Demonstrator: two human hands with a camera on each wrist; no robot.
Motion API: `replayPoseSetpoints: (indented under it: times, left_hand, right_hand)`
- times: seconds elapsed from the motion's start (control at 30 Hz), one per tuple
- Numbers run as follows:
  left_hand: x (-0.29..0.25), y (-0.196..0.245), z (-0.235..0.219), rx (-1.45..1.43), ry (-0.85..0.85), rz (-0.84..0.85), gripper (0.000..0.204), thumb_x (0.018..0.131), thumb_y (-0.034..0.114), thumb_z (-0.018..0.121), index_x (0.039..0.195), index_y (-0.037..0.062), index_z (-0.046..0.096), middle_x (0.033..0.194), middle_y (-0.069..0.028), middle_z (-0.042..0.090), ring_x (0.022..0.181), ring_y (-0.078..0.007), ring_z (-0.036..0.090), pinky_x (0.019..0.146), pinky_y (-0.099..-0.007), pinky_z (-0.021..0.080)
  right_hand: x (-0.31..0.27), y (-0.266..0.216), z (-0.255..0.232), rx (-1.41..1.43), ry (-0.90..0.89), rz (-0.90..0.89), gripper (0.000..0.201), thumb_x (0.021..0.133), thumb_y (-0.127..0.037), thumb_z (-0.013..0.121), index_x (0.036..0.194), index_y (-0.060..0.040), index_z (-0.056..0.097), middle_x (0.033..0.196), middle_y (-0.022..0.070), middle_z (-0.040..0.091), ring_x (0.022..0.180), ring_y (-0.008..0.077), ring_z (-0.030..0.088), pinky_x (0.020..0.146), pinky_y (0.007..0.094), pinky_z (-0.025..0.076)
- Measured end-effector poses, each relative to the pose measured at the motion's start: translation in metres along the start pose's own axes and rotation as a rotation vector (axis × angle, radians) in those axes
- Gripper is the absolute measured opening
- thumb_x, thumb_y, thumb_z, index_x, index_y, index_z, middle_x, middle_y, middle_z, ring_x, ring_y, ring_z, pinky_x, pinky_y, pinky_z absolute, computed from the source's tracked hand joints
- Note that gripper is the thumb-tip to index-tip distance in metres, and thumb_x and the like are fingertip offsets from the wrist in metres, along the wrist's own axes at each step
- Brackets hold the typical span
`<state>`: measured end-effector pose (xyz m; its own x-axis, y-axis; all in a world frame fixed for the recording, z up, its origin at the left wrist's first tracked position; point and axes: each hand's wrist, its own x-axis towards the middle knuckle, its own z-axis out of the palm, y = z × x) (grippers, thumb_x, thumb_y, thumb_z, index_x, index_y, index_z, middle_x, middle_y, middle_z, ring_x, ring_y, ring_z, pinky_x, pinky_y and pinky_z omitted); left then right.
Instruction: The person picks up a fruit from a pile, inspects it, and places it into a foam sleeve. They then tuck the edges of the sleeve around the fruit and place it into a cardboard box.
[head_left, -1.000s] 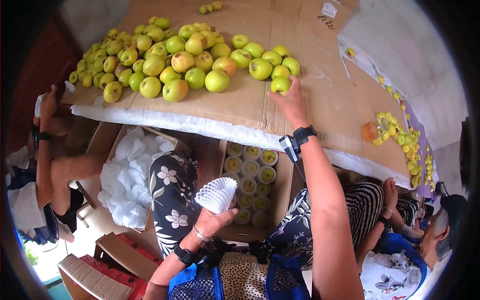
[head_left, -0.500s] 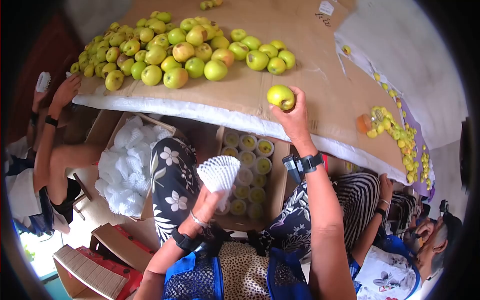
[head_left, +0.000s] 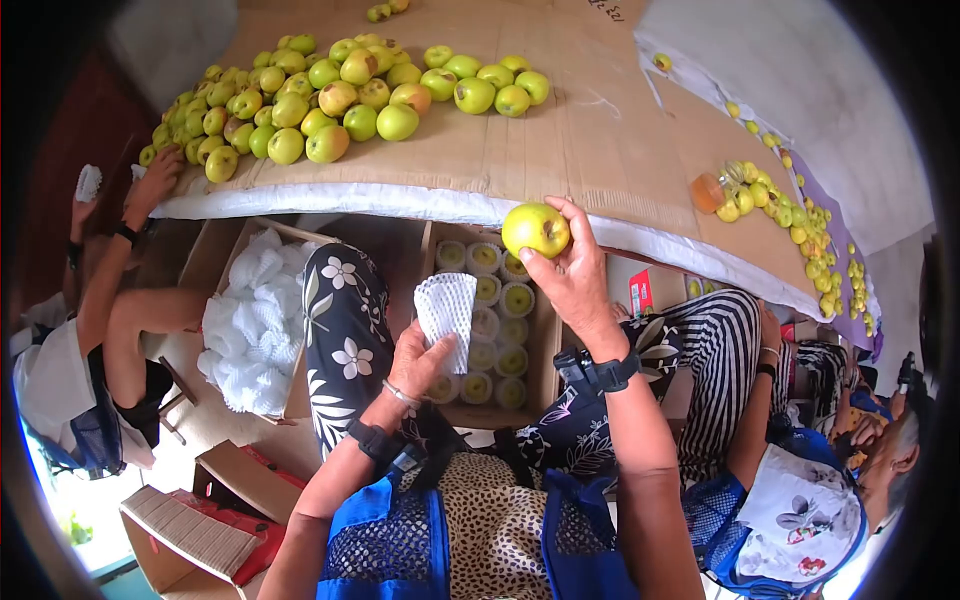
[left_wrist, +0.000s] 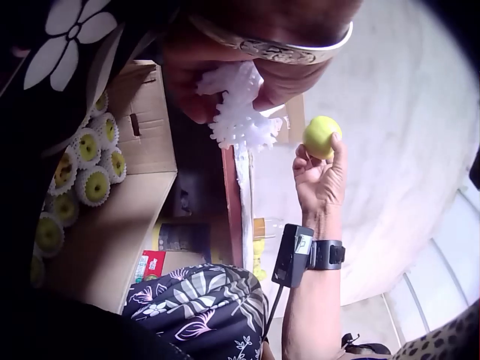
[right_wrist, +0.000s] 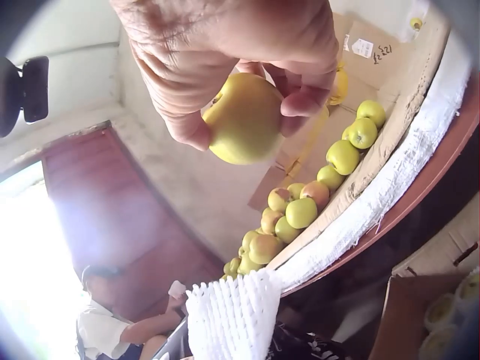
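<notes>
My right hand (head_left: 582, 290) grips a yellow-green apple (head_left: 537, 230) between thumb and fingers, just off the table's front edge. In the right wrist view the same apple (right_wrist: 245, 118) hangs from the fingertips. Lower and to the left, my left hand (head_left: 415, 368) pinches a white foam net sleeve (head_left: 447, 308), its wide end upward. The left wrist view shows this sleeve (left_wrist: 241, 105) bunched between the fingers. Below both hands an open carton (head_left: 545, 350) holds rows of apples in white foam nets. Apple and sleeve are apart.
A heap of apples (head_left: 290, 110) lies on the cardboard-covered table (head_left: 560, 140). White foam nets (head_left: 258, 325) fill a box at the left. Empty cartons (head_left: 190, 530) stand lower left. People sit at both sides; one person's hand (head_left: 158, 180) is at the heap's left end.
My right hand has taken an apple from the row's right end and brought it down toward me, past the table edge. The sleeve in my left hand now stands more upright, closer to the apple.
</notes>
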<state>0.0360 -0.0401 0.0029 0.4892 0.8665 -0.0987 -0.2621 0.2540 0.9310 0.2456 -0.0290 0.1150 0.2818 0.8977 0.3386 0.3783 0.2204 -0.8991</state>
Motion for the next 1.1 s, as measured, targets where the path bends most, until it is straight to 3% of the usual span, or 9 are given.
replayPoseSetpoints:
  times: [0.27,0.4,0.53,0.6,0.7,0.83,0.93,0.97,1.1]
  left_hand:
    - [-0.002,0.004,0.001,-0.022,-0.016,0.000,0.039,0.079,-0.001,0.057,0.115,0.0007,0.043,0.104,-0.0048,0.056,0.093,-0.0106,0.053,0.081,-0.0244,0.042]
    - [0.000,0.000,0.001,-0.016,0.018,0.002,0.029,0.077,0.000,0.060,0.104,0.0012,0.052,0.095,-0.0032,0.059,0.085,-0.0083,0.054,0.075,-0.0230,0.044]
    - [0.000,-0.011,-0.007,0.122,0.058,-0.003,0.020,0.073,-0.002,0.063,0.092,0.0022,0.059,0.081,0.0014,0.060,0.071,-0.0044,0.052,0.066,-0.0207,0.044]
    - [0.000,-0.002,-0.005,0.100,0.010,-0.061,0.018,0.072,-0.003,0.064,0.088,0.0023,0.058,0.080,0.0013,0.059,0.073,-0.0049,0.052,0.067,-0.0215,0.045]
    - [-0.001,0.002,-0.004,0.217,-0.111,-0.107,0.027,0.070,-0.003,0.067,0.093,0.0032,0.054,0.085,-0.0003,0.060,0.078,-0.0067,0.054,0.070,-0.0228,0.045]
    - [-0.001,0.000,-0.001,0.120,-0.176,-0.125,0.055,0.067,-0.004,0.068,0.112,0.0065,0.038,0.093,-0.0071,0.060,0.086,-0.0112,0.055,0.075,-0.0252,0.045]
    - [-0.003,0.010,0.003,0.119,-0.216,-0.229,0.059,0.066,-0.006,0.068,0.115,0.0064,0.036,0.091,-0.0089,0.060,0.085,-0.0127,0.055,0.075,-0.0261,0.046]
    - [-0.003,0.007,0.002,0.201,-0.221,-0.210,0.064,0.065,-0.006,0.068,0.117,0.0067,0.034,0.092,-0.0092,0.060,0.086,-0.0134,0.056,0.075,-0.0264,0.046]
    - [0.000,0.001,-0.002,0.343,-0.171,-0.082,0.072,0.061,-0.006,0.067,0.123,0.0074,0.033,0.095,-0.0109,0.059,0.090,-0.0164,0.057,0.079,-0.0277,0.045]
  right_hand:
    - [-0.019,-0.004,0.009,0.160,0.005,0.023,0.049,0.073,-0.014,0.066,0.114,-0.0012,0.044,0.093,0.0110,0.057,0.080,0.0139,0.058,0.068,0.0252,0.050]
    - [-0.025,-0.003,0.009,0.255,-0.048,0.115,0.047,0.077,-0.013,0.063,0.116,0.0024,0.042,0.095,0.0113,0.057,0.082,0.0140,0.058,0.068,0.0249,0.049]
    - [-0.036,0.007,0.004,0.683,-0.075,0.413,0.040,0.080,-0.016,0.060,0.113,0.0005,0.045,0.096,0.0103,0.058,0.079,0.0169,0.061,0.063,0.0227,0.048]
    - [-0.047,0.020,0.002,0.860,-0.045,0.513,0.042,0.082,-0.028,0.055,0.114,-0.0018,0.046,0.104,0.0120,0.056,0.090,0.0231,0.058,0.073,0.0305,0.047]
    - [-0.071,0.038,0.003,1.014,0.001,0.597,0.055,0.083,-0.042,0.050,0.121,-0.0036,0.041,0.117,0.0173,0.049,0.112,0.0284,0.046,0.092,0.0398,0.037]
    - [-0.098,0.046,0.002,1.017,-0.050,0.625,0.057,0.081,-0.039,0.050,0.123,-0.0016,0.039,0.122,0.0200,0.046,0.113,0.0283,0.045,0.097,0.0428,0.032]
    - [-0.110,0.048,0.003,0.987,-0.180,0.665,0.056,0.081,-0.036,0.051,0.122,0.0006,0.040,0.121,0.0184,0.047,0.113,0.0276,0.045,0.098,0.0431,0.032]
    - [-0.114,0.045,0.006,1.018,-0.148,0.697,0.043,0.083,-0.027,0.052,0.116,-0.0006,0.047,0.113,0.0084,0.053,0.105,0.0199,0.050,0.091,0.0363,0.039]
    - [-0.118,0.047,0.012,1.122,-0.090,0.832,0.044,0.083,-0.029,0.052,0.119,-0.0049,0.045,0.115,0.0081,0.052,0.106,0.0191,0.049,0.091,0.0377,0.037]
